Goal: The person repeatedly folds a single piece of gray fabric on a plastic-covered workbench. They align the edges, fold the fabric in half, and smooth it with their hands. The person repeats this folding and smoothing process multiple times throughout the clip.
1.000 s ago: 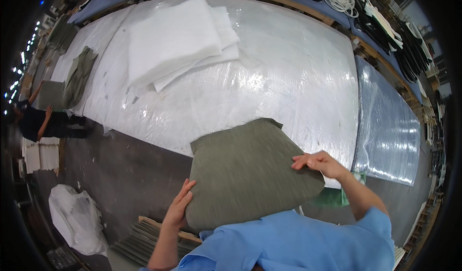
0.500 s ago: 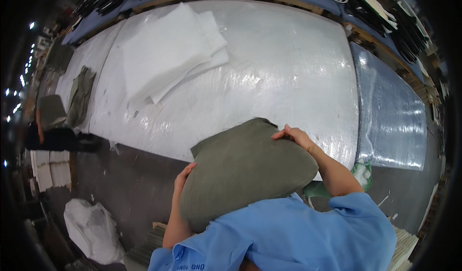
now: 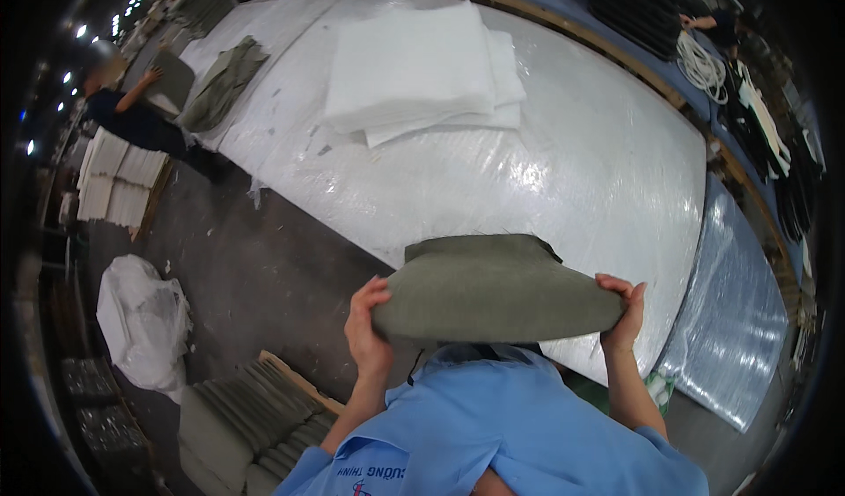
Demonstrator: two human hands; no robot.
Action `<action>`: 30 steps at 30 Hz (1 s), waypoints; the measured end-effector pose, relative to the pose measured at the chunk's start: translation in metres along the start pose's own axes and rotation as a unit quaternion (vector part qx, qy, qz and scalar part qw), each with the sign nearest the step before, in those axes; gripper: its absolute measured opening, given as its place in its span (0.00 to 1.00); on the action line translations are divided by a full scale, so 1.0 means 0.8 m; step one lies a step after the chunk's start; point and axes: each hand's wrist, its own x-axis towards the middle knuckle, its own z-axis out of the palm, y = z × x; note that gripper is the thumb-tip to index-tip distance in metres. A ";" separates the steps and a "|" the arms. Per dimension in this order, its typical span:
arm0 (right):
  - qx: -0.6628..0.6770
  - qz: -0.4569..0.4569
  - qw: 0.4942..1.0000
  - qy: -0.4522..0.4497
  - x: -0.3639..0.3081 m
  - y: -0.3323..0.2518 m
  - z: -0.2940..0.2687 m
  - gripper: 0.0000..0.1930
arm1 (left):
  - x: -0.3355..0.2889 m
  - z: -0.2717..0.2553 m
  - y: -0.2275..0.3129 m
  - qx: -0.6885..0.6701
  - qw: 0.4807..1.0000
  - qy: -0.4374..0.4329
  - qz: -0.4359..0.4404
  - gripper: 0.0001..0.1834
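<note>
Holding a green cushion level between them, the left hand and the right hand are gripping its two ends. The left grip is closing around the cushion's left end, its fingers bending over the edge; the right grip is clasping the right end, its fingertips resting on the upper edge. Both are spreading only as wide as the cushion's rim. The cushion is hovering in front of the blue shirt, overlapping the near edge of the plastic-covered counter toward its near right corner; whether it is touching the counter, one cannot tell.

A stack of white padding is lying toward the counter's far edge, left of the middle. Crumpled green cloth is lying by the left end, where a co-worker is standing and holding another cushion. A wrapped blue panel is sitting just beside the counter's right edge. Past the far edge, a coil of white rope is resting near some black pieces. Off the near edge, a white plastic bag is lying on the floor, near a row of stacked cushions.
</note>
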 end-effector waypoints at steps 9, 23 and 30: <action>0.067 0.006 0.996 0.052 0.068 0.009 0.029 0.41 | 0.071 0.020 -0.019 -0.113 0.990 0.024 -0.076 0.30; 0.113 0.014 0.990 0.087 0.076 0.025 0.018 0.40 | 0.070 0.020 -0.045 -0.173 0.979 0.027 -0.100 0.37; 0.160 0.065 0.984 0.042 0.035 0.054 0.023 0.39 | 0.043 -0.006 -0.100 -0.239 0.946 0.061 -0.209 0.36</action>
